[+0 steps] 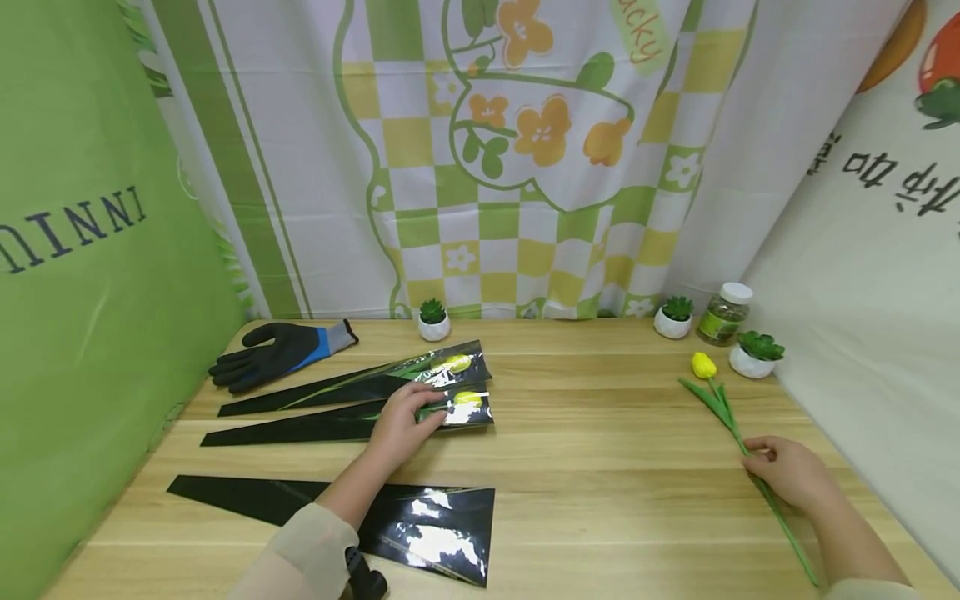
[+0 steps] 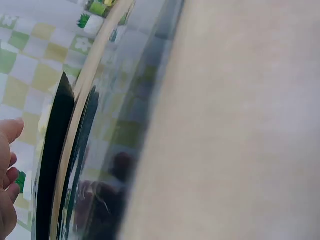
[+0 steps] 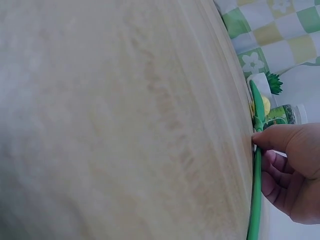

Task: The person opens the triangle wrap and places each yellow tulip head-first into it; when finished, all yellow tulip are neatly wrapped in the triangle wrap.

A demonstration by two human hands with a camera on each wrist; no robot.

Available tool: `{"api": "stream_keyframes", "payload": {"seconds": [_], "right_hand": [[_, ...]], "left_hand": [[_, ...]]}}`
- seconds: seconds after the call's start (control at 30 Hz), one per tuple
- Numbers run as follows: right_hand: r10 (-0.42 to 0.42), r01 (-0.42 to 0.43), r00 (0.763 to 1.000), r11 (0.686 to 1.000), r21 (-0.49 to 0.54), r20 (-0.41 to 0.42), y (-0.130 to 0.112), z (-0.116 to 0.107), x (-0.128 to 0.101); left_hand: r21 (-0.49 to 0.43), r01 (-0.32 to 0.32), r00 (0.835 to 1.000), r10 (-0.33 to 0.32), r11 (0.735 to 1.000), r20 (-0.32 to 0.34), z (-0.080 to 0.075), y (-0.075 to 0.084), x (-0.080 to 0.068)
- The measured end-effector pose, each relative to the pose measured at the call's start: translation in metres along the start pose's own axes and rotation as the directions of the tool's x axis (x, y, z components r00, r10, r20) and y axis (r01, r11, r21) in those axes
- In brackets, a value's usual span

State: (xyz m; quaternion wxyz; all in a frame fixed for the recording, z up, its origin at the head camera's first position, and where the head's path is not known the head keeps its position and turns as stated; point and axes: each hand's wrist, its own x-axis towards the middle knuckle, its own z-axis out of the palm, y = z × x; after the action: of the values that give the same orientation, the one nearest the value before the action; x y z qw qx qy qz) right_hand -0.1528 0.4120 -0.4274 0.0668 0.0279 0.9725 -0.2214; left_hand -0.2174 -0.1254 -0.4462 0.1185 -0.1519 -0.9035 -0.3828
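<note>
At the right of the table, my right hand point(image 1: 791, 471) pinches the green stem of a yellow artificial tulip point(image 1: 703, 365) between thumb and fingers. In the right wrist view the thumb presses on the tulip stem point(image 3: 256, 170) just below the leaves, close to the tabletop. My left hand point(image 1: 405, 421) is over the nearer of two black, clear-fronted flower sleeves point(image 1: 300, 429), its fingers loosely bent by the yellow bloom point(image 1: 468, 399) inside. Whether the fingertips touch the sleeve cannot be told. Beyond it lies the other filled sleeve point(image 1: 315, 395). Under my left forearm is a flat black sleeve point(image 1: 435, 521).
A black and blue work glove point(image 1: 277, 354) lies at the back left. Small potted succulents stand along the back, one pot point(image 1: 433, 325) behind the sleeves and another point(image 1: 756, 360) by a white-lidded jar point(image 1: 723, 317). A patterned curtain point(image 1: 525, 250) hangs behind the table.
</note>
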Motion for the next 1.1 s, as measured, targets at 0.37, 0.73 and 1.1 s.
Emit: {"api": "stream_keyframes", "payload": {"seconds": [0.37,0.73,1.1], "right_hand": [[-0.010,0.010,1.000,1.000,0.016,-0.010,-0.001,-0.001,-0.001],[0.023,-0.027,1.000,0.965,0.260,0.018,-0.017,0.006,0.002],[0.006,0.021,0.998,0.883,0.469,-0.057,-0.054,0.017,0.011]], "left_hand": [[-0.083,-0.040,0.996,0.046,0.996,0.070,-0.006,0.013,-0.033],[-0.113,-0.136,0.912,0.169,0.984,0.373,-0.004,0.026,-0.062],[0.062,-0.213,0.813,0.142,0.975,0.564,0.003,0.041,-0.070]]}}
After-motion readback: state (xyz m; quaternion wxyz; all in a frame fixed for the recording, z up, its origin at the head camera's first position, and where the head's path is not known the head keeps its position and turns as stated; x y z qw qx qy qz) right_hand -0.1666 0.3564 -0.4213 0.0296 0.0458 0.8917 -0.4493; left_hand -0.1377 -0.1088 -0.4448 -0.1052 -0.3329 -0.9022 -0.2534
